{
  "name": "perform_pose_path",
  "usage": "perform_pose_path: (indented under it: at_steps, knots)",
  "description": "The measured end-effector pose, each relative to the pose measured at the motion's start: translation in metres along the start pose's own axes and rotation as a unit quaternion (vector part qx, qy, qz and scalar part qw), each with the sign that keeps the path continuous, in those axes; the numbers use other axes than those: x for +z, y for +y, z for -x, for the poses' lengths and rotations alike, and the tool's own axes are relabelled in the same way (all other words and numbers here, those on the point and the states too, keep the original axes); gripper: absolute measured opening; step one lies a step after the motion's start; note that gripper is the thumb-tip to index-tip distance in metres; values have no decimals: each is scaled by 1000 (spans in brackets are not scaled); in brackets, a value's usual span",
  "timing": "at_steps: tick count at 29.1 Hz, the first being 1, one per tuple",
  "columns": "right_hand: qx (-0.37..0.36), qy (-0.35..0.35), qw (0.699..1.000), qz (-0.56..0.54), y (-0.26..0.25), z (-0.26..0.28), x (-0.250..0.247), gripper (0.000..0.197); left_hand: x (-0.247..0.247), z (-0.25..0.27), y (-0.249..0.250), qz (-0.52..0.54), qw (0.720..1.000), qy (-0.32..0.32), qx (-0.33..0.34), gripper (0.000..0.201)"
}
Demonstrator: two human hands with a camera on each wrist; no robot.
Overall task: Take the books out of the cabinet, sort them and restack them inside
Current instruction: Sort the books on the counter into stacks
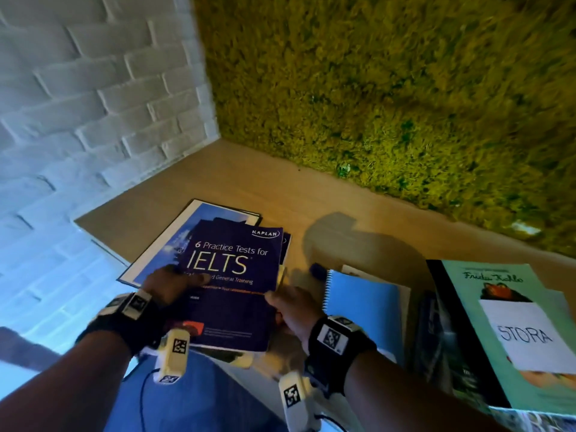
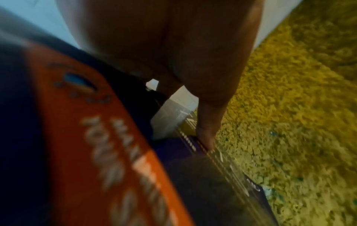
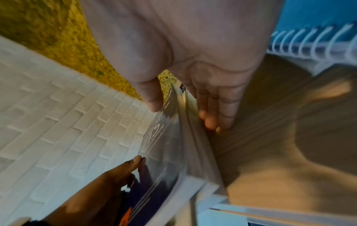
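A dark purple IELTS practice book (image 1: 232, 285) is held in both hands above the wooden cabinet top (image 1: 358, 207). My left hand (image 1: 174, 283) grips its left edge, thumb (image 2: 205, 131) lying on the cover. My right hand (image 1: 291, 310) grips the right edge, thumb (image 3: 152, 97) on the cover (image 3: 164, 146) and fingers (image 3: 212, 113) under the pages. Beneath it lie another purple book (image 1: 286, 244) and a large blue-and-white book (image 1: 174, 241). The cover's orange patch (image 2: 108, 137) fills the left wrist view.
A blue spiral notebook (image 1: 364, 310) lies to the right, then a stack topped by a green book with a white "STORA" label (image 1: 517, 332). A moss wall (image 1: 389, 88) stands behind, a white brick wall (image 1: 93, 104) on the left. A small dark object (image 1: 318, 271) lies near the notebook.
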State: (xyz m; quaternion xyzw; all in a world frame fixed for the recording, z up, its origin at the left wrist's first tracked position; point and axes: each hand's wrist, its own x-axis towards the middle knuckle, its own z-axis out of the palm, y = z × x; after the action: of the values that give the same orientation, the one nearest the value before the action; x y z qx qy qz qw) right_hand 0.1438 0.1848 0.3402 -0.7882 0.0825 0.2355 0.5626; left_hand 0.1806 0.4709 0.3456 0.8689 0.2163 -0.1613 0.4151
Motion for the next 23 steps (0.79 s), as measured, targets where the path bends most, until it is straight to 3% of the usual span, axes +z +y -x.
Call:
perform_pose_path:
  at_steps: [3,5,8,13,17,19,20,23]
  knots:
    - [24,15,999,-26,26,-29,8,69,7,10,12,70,997,-29,27,54]
    - [16,61,997,-35,35,-36,12,77,16,16,21,59,996,-31,51,49]
    - [-24,131,989,-56,49,-37,7,86,26,17,29,49,993,-61,92,66]
    - [-68,141,980,-126,28,-4,-6,69,33,20,43,39,984,-116,129,77]
    - [-46,119,976,-179,20,12,-17,61,47,32,56,58,976,-158,138,42]
    - [-35,117,975,-185,22,13,-23,65,53,35,62,60,969,-186,152,35]
    - [-25,117,974,-192,22,15,-25,67,54,36,65,48,968,-183,163,36]
    - [-24,107,974,-198,23,15,-25,67,55,17,58,-19,968,-156,194,65]
